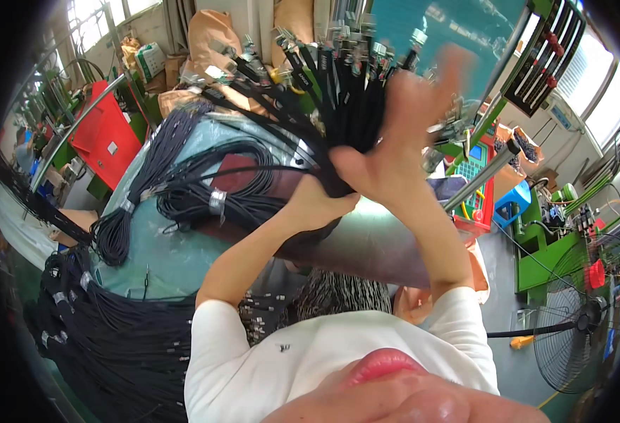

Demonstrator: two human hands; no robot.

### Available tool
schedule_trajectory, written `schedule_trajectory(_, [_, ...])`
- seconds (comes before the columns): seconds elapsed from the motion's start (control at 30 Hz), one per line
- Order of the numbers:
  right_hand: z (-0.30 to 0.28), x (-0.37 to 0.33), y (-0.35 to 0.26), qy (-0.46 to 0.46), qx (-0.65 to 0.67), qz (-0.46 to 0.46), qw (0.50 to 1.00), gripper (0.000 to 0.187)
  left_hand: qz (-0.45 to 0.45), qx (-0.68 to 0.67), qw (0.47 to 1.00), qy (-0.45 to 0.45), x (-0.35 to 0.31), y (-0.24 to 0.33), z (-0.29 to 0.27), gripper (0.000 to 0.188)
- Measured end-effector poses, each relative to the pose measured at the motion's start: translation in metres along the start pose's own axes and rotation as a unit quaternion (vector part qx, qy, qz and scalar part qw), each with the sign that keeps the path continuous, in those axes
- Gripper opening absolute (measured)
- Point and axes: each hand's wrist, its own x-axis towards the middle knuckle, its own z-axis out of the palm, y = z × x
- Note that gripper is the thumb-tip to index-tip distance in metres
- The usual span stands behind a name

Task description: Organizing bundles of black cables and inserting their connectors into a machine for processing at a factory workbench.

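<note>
A thick bundle of black cables (345, 99) with shiny metal connectors fans out above the table in front of me. My left hand (318, 203) is closed round its lower, gathered part. Against the right side of the bundle is my right hand (394, 144), its fingers stretched upward and its thumb apart. The fingers are smeared by motion. Beneath the bundle, to the left, lies a coil of black cable (253, 180) tied with a silvery band. Farther left, a long tied hank of black cables (151, 169) rests on the green-covered table (158, 261).
Many more black cables (126, 345) hang off the near left side of the table. A red panel (105, 134) stands at the far left. At right are a red machine with a control panel (473, 169), a blue stool (513, 202) and a black fan (581, 317).
</note>
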Motion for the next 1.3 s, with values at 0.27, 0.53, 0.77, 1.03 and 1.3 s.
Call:
schedule_trajectory(0.27, [0.007,0.007,0.006,-0.017,0.012,-0.024,0.999,0.062,-0.006,0.034,0.999,-0.028,-0.008,-0.014,-0.005,0.048])
schedule_trajectory(0.53, [0.002,-0.021,0.018,0.010,0.090,0.045,0.995,0.059,0.049,0.178,0.980,-0.069,-0.011,-0.003,-0.004,0.048])
schedule_trajectory(0.77, [-0.073,0.009,0.029,0.342,0.819,0.030,0.460,0.058,-0.127,-0.187,0.957,-0.183,-0.019,-0.020,-0.042,0.032])
schedule_trajectory(1.03, [-0.001,-0.003,0.032,-0.018,0.396,0.451,0.800,0.090,-0.070,-0.010,0.979,-0.193,-0.007,-0.032,-0.021,0.035])
schedule_trajectory(1.3, [-0.021,-0.011,0.052,0.048,0.413,0.398,0.818,0.071,-0.025,-0.030,0.977,-0.209,-0.008,-0.031,-0.027,0.050])
